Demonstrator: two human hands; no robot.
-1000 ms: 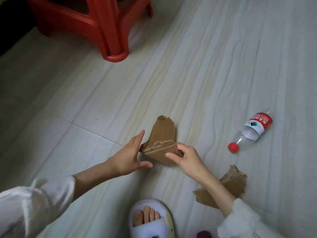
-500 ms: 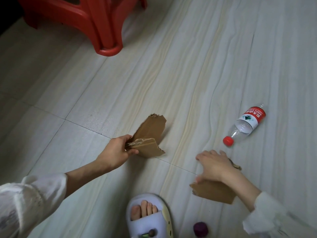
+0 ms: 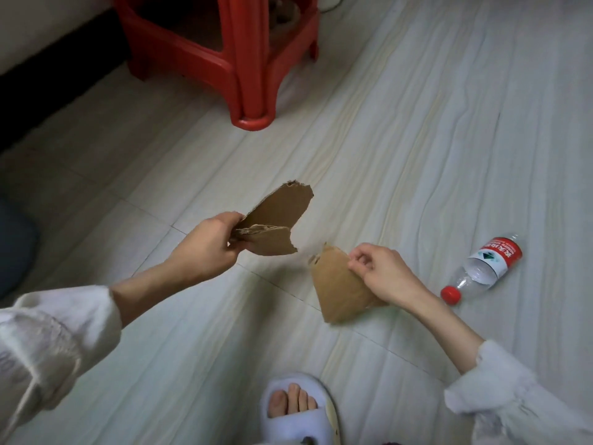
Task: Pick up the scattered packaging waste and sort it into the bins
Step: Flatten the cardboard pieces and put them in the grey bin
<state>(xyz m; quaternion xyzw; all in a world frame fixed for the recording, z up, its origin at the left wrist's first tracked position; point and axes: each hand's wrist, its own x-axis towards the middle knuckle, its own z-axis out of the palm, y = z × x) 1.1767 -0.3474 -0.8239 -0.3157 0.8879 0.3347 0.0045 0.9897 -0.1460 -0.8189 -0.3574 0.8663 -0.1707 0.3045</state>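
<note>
1. head view: left hand grips folded torn cardboard, fingers and thumb clamped on its near edge, the piece lifted off the floor
2. right hand pinches a second cardboard scrap, which hangs below and left of its fingertips
3. step in hand looks like gathering cardboard; the plastic bottle lies untouched on the floor just right of the right hand
4. next move likely calls for joining both scraps in one hand, freeing the other for the bottle; no bins are in view
5. pale streaked tiled floor; red plastic stool beyond the fingers; white slipper below
</note>
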